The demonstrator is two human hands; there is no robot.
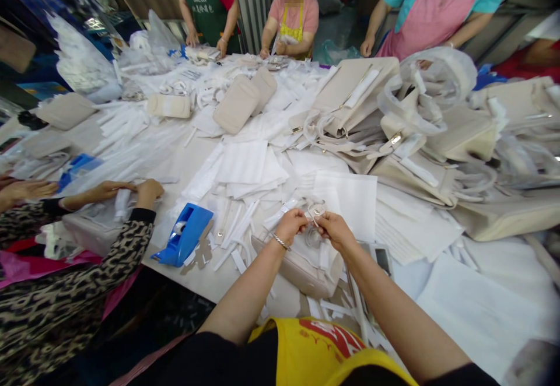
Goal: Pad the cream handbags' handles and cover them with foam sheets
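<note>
A beige handbag (308,272) lies on the table right in front of me, with clear wrapping and white padding on its top. Above it, my right hand (336,230) pinches a small beige strap piece (317,209) that carries a metal stud. The fingers of my left hand (291,225) are pinched at the left side of this strap piece, close to the right fingertips. A twisted silver bracelet circles my left wrist. Thin clear film sits around and below the fingertips, and its exact shape is hard to make out.
On the left stands a blue tape dispenser (186,234); beyond it a co-worker's hands (149,190) handle a wrapped bag. White foam sheets (345,199) spread ahead. Beige bags (437,158) pile up at right. A grey device (380,258) lies beside my right forearm. Several people stand or sit across the table.
</note>
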